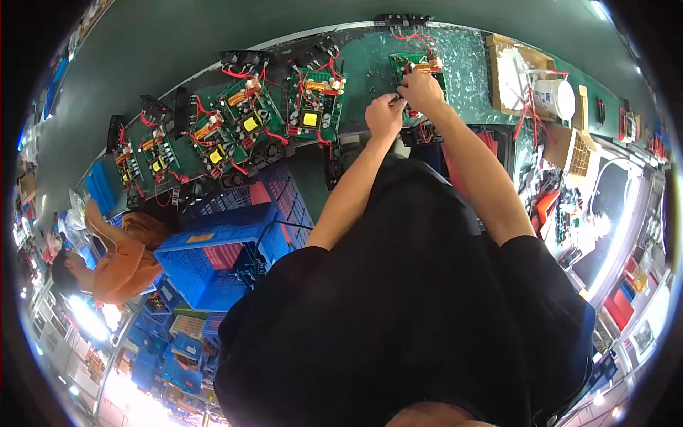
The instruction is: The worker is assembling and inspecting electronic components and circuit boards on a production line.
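A green circuit board [400, 66] with an orange-and-copper coil and red wires lies on the green bench before me, partly covered by my hands. Red leads run from its far side to a black socket block [404, 20] at the bench's far edge. My left hand [385, 116] is closed in a pinch by the board's near left corner. Over the near part of the board, my right hand [422, 92] has its fingers closed and bent down close to the left fingertips. Something small and dark shows between the fingertips, too small to name.
Several similar circuit boards [311, 99] stand in a row to the left. At right are a cardboard tray [501, 78], a white tub [555, 98] and bundled red wires [528, 107]. Blue crates [186, 263] are stacked low at left, beside a person in orange [126, 274].
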Action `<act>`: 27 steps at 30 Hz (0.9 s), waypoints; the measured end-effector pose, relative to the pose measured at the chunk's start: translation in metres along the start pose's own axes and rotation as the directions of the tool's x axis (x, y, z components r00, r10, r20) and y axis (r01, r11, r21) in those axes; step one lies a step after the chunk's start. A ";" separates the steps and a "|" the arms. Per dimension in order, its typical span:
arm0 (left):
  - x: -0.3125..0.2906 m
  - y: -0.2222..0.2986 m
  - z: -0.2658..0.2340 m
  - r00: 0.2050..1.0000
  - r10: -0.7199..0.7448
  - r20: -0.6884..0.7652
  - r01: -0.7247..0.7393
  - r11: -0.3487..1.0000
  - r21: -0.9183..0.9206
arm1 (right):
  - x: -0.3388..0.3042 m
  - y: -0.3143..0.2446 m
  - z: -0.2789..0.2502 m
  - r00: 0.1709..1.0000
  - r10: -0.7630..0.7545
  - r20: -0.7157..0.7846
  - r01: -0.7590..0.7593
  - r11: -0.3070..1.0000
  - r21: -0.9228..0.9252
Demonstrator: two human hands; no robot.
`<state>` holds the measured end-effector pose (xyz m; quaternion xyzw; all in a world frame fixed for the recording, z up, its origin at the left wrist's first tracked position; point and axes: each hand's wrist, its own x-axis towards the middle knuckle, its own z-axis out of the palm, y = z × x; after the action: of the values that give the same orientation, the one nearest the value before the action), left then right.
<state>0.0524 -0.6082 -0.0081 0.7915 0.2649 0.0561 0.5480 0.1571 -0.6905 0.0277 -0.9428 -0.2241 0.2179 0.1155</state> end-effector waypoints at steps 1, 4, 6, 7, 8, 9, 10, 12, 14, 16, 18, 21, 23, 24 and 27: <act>0.000 0.002 -0.001 1.000 -0.005 -0.003 0.005 1.000 -0.001 | 0.000 0.001 0.002 1.000 -0.003 0.005 0.003 1.000 -0.002; -0.002 0.002 0.000 0.999 0.017 -0.052 -0.017 1.000 0.005 | -0.002 0.000 0.002 0.999 -0.051 0.001 0.051 0.998 -0.026; 0.000 0.002 0.000 0.999 -0.002 -0.033 0.004 0.999 0.034 | -0.002 0.000 0.002 0.998 -0.067 -0.010 0.066 0.993 -0.096; 0.000 0.001 0.000 0.999 -0.003 -0.033 0.004 0.999 0.033 | -0.002 -0.001 0.002 0.998 -0.067 -0.010 0.066 0.993 -0.097; 0.001 0.002 0.000 0.999 0.012 -0.043 -0.010 0.999 0.043 | -0.001 0.000 0.002 0.996 -0.089 -0.013 0.087 0.991 -0.106; 0.002 0.002 -0.001 0.998 0.026 -0.053 -0.024 0.998 0.054 | 0.000 0.001 0.002 0.994 -0.111 -0.015 0.108 0.988 -0.115; 0.002 0.002 -0.001 0.998 0.026 -0.053 -0.024 0.998 0.053 | 0.001 0.003 0.001 0.994 -0.111 -0.015 0.108 0.987 -0.116; 0.005 0.005 -0.002 1.000 0.009 -0.011 -0.008 0.999 0.037 | 0.006 0.006 -0.006 0.992 -0.126 0.016 0.127 0.990 -0.060; 0.005 0.006 -0.004 1.000 -0.005 0.001 0.005 0.999 0.045 | 0.012 0.008 -0.013 0.985 -0.160 0.062 0.163 0.986 -0.046; 0.004 0.005 -0.005 1.000 -0.021 0.014 0.020 0.998 0.053 | 0.014 0.006 -0.015 0.975 -0.192 0.111 0.197 0.980 -0.031; 0.004 0.005 -0.005 1.000 -0.027 -0.005 0.027 1.000 0.007 | 0.017 0.007 -0.011 0.984 -0.171 0.041 0.174 0.982 -0.072; 0.004 0.006 -0.003 0.999 -0.032 -0.005 0.032 0.999 0.023 | 0.019 0.012 -0.006 0.978 -0.207 -0.004 0.206 0.975 -0.089; 0.005 0.006 -0.004 0.999 -0.035 0.007 0.035 0.999 0.022 | 0.018 0.010 -0.004 0.988 -0.152 -0.036 0.150 0.987 -0.061; 0.005 0.005 -0.005 0.999 -0.040 0.019 0.039 0.999 0.023 | 0.018 0.006 -0.004 0.993 -0.095 -0.065 0.094 0.995 -0.029; 0.005 0.004 -0.006 0.998 -0.052 0.038 0.049 0.996 0.070 | 0.018 -0.003 -0.004 0.984 -0.048 -0.173 0.056 0.998 0.042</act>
<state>0.0557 -0.6016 -0.0026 0.8040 0.2755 0.0172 0.5268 0.1727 -0.6794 0.0260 -0.9490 -0.2328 0.1376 0.1620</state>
